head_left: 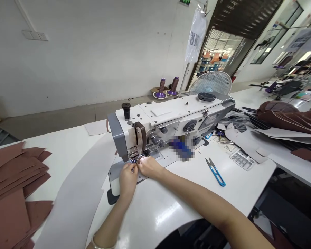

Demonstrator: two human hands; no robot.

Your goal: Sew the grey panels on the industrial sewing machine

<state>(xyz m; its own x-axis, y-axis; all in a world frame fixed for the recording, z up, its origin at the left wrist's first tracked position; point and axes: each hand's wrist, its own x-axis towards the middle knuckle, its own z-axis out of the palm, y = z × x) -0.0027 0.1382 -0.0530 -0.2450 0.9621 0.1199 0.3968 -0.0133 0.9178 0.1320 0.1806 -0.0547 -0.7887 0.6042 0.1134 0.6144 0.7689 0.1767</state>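
A white and grey sewing machine (155, 116) stands on the white table, its needle area at the left end. My left hand (129, 176) is at the front of the needle area, thumb and fingers pinched together. Close against it on the right, my right hand (148, 166) has its fingers curled in beside the presser foot. Whatever the fingertips hold is too small to make out. A brown strap-like cover (141, 136) is on the machine head just above the hands.
Brown cut pieces (18, 173) and a long pale sheet (77, 183) lie at the left. Blue-handled snips (216, 173) rest right of my right forearm. Behind the machine are two thread cones (162, 86) and a fan (211, 83). Brown material (287, 116) is piled at the right.
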